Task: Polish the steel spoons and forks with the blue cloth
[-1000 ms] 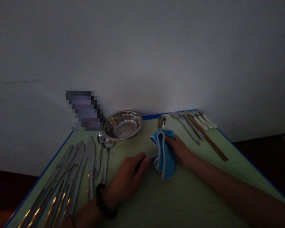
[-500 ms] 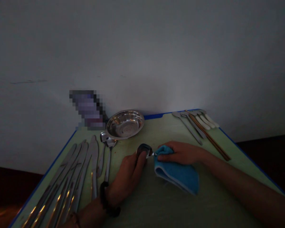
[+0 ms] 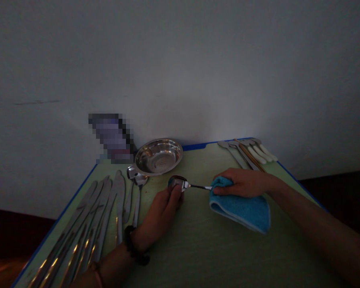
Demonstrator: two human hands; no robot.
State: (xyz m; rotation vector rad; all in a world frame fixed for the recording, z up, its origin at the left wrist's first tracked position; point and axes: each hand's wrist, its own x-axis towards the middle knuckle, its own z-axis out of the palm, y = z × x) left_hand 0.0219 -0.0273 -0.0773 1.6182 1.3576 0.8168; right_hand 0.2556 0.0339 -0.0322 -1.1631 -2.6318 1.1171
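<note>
My left hand (image 3: 163,210) is closed on the bowl end of a shiny metal spoon (image 3: 199,186), thumb pressed on it. The spoon's thin handle points right, held above the table. At its far end my right hand (image 3: 244,182) grips a folded blue cloth (image 3: 243,212) with a pale edge, wrapped around the handle; the handle's tip is hidden inside. The cloth's loose part hangs below the fingers. Beyond my left hand stands a round, shallow steel bowl (image 3: 159,160). Two metal spoons (image 3: 139,192) lie between the bowl and my left wrist.
Several table knives (image 3: 87,228) lie side by side along the left of the green table (image 3: 198,248). At the back right are metal cutlery (image 3: 234,154), brown chopsticks (image 3: 252,154) and several white-handled pieces (image 3: 259,153). A pixelated object (image 3: 111,138) leans against the wall.
My right hand and the cloth have slid right along the spoon's handle, exposing more of it. My left hand has shifted slightly left with the spoon's bowl.
</note>
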